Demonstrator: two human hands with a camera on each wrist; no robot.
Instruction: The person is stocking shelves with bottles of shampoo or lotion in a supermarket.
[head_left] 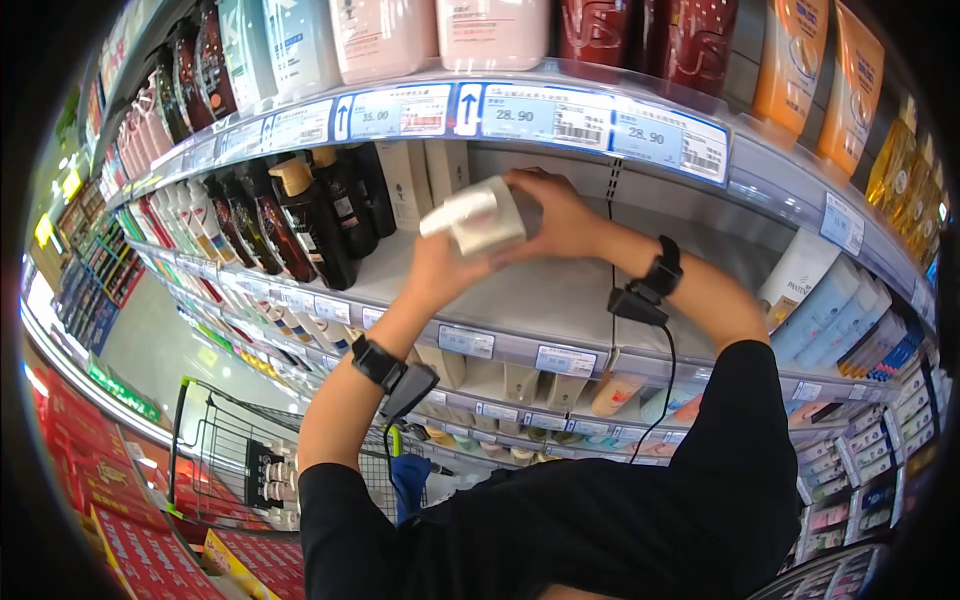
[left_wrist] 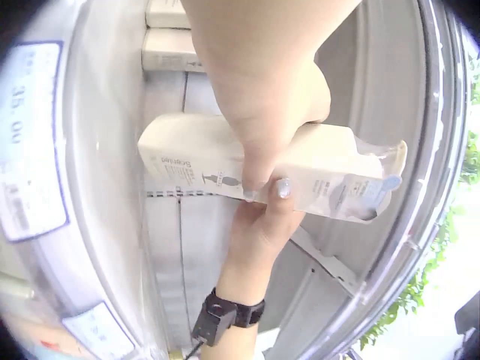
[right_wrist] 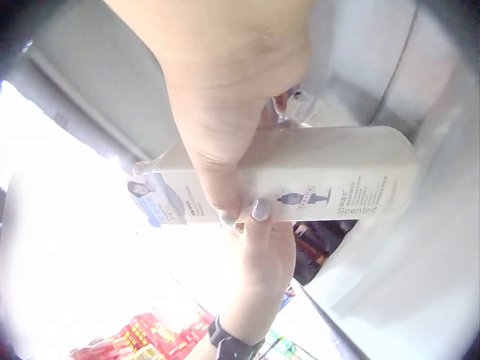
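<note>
Both hands hold a cream square-sided bottle (head_left: 492, 228) printed "Scented", tilted in front of a shelf bay. My left hand (head_left: 445, 268) grips it from the near left side. On the far right, my right hand (head_left: 560, 218) has its fingers curled round it. The left wrist view shows the bottle (left_wrist: 202, 154) lying across between both thumbs, with clear plastic and a blue label (left_wrist: 360, 195) at one end. In the right wrist view the printed side of the bottle (right_wrist: 337, 184) faces the camera. The fingers behind it are mostly hidden.
Similar cream packs (head_left: 405, 185) stand at the back of the shelf (head_left: 560, 290), beside dark pump bottles (head_left: 315, 225). A price-tag rail (head_left: 520, 115) runs above the hands. White and blue bottles (head_left: 830, 310) lie at the right. A shopping cart (head_left: 215, 440) stands lower left.
</note>
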